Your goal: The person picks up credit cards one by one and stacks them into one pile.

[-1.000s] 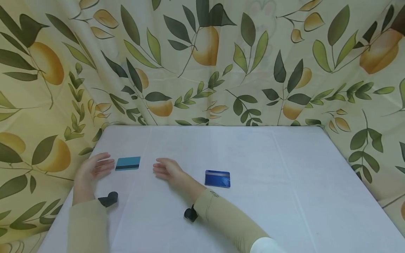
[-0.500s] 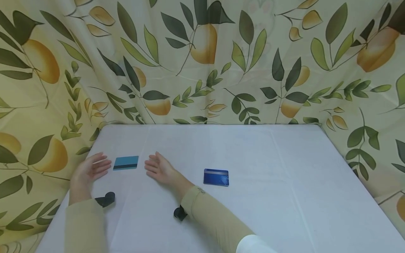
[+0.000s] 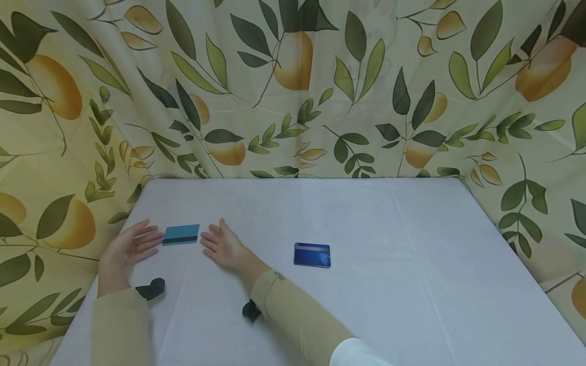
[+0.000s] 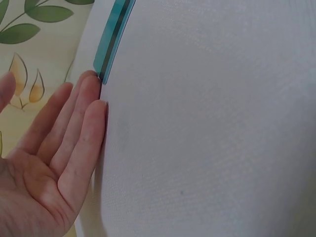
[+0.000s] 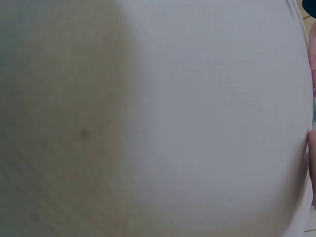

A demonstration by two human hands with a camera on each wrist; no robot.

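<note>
A teal card [image 3: 180,235] with a dark stripe lies flat on the white table, between my two hands in the head view. My left hand [image 3: 130,247] has its fingers extended, the fingertips right at the card's left edge. The left wrist view shows the same left hand [image 4: 59,158] palm up to the camera, fingertips meeting the near end of the teal card [image 4: 114,39]. Opposite, my right hand [image 3: 226,246] stretches its fingers to the card's right edge. Only slivers of the hands show along the right side of the right wrist view.
A dark blue card [image 3: 312,255] with a pale stripe lies to the right, beyond my right forearm. The white table [image 3: 389,305] reaches back to a curtain [image 3: 320,127] printed with fruit and leaves, which also hangs along the left side. Small black devices sit at both wrists.
My right hand has moved left until its fingertips reach the teal card's right edge. My left fingertips have closed a small gap to the card's left edge. Both cards stay put.
</note>
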